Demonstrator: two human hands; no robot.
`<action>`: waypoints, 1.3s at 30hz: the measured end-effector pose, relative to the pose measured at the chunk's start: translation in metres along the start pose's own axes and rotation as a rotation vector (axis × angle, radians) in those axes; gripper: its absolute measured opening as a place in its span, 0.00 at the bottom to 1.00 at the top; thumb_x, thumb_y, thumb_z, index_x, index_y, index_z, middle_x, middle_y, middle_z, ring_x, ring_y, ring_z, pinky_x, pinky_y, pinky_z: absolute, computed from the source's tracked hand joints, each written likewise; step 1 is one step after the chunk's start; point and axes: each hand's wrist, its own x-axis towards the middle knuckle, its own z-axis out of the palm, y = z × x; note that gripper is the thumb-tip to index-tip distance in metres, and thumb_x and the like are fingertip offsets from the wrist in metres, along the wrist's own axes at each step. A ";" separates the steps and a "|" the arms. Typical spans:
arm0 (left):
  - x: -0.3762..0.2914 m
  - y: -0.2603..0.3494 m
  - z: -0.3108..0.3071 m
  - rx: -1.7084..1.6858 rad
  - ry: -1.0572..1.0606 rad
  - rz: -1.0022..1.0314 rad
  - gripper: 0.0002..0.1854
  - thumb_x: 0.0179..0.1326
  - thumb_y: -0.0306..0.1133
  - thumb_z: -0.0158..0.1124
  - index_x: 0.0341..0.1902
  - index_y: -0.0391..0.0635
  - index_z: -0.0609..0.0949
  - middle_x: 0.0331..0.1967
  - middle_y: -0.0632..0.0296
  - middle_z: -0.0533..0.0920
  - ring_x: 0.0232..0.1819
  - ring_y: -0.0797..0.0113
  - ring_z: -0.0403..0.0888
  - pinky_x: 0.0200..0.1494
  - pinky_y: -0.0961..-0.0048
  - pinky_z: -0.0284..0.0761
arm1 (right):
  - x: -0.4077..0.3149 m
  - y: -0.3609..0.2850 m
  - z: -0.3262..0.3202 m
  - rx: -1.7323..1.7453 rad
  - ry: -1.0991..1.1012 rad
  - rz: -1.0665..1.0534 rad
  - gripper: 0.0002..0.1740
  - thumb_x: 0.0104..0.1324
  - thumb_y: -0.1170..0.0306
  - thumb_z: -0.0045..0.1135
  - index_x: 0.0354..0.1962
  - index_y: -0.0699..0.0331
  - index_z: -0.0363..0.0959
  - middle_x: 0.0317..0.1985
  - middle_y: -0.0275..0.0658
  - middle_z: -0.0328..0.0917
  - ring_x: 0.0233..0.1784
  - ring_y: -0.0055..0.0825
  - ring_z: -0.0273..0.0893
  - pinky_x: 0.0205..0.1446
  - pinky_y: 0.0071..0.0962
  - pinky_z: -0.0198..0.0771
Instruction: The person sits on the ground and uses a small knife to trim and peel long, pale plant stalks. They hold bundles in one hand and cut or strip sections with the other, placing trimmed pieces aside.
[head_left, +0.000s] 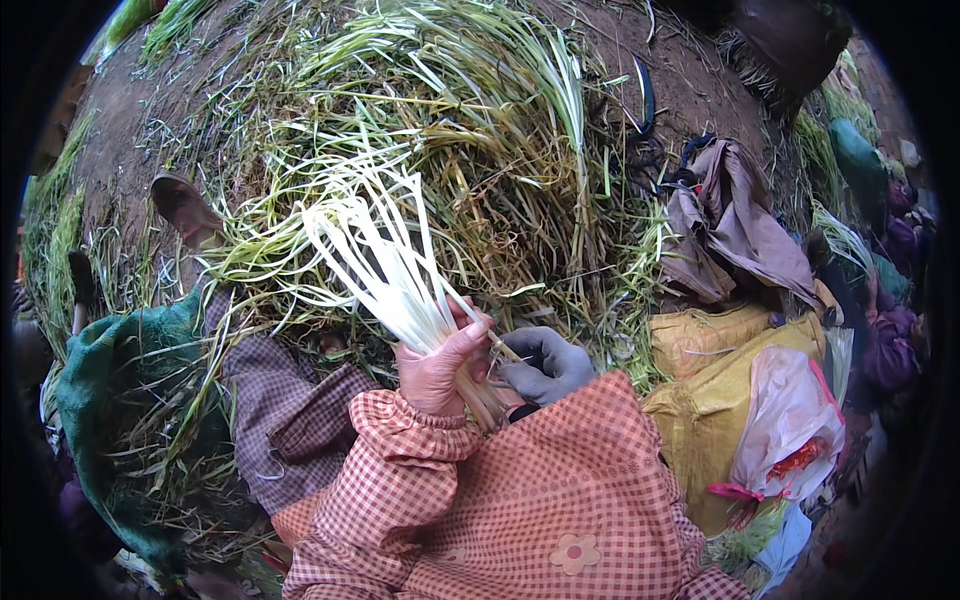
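My left hand (442, 360) is bare and closed around a bundle of long pale stalks (397, 285), whose whitish leaves fan out to the upper left. Close by on the right, my right hand (544, 364) wears a grey glove. Its thumb and fingers curl at a single thin stalk (512, 352) beside the bundle; whether they pinch it is hard to tell. The lower ends of the bundle reach down to my checked apron (555, 480). In front of me lies a large heap of green leaves and brown, withered stalks (487, 172).
A green mesh sack (90, 382) with plant scraps lies at left, near a shoe (184, 202). To the right are a brownish cloth (739, 217), yellow woven sacks (697, 412) and a pale plastic bag (795, 412). People in purple clothing (892, 337) are at the far right.
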 end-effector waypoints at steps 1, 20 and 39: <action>0.000 -0.005 0.000 0.052 0.025 0.021 0.21 0.49 0.23 0.68 0.47 0.42 0.73 0.34 0.58 0.80 0.27 0.72 0.77 0.17 0.79 0.70 | 0.001 0.001 0.003 0.011 0.029 -0.057 0.15 0.59 0.69 0.60 0.42 0.68 0.75 0.34 0.37 0.80 0.35 0.18 0.77 0.41 0.22 0.73; 0.011 0.039 -0.028 -0.173 -0.023 0.327 0.17 0.55 0.19 0.60 0.48 0.45 0.72 0.38 0.60 0.77 0.39 0.68 0.77 0.23 0.73 0.74 | -0.019 0.121 -0.123 -0.654 0.554 -0.152 0.16 0.63 0.71 0.53 0.49 0.60 0.73 0.25 0.29 0.72 0.24 0.16 0.69 0.27 0.20 0.67; -0.013 0.192 -0.062 0.101 -0.447 0.835 0.17 0.66 0.30 0.53 0.56 0.43 0.67 0.33 0.64 0.74 0.33 0.70 0.75 0.34 0.66 0.77 | 0.052 0.052 -0.086 -0.678 0.381 -0.141 0.15 0.64 0.66 0.54 0.45 0.65 0.75 0.38 0.42 0.80 0.38 0.29 0.78 0.44 0.26 0.73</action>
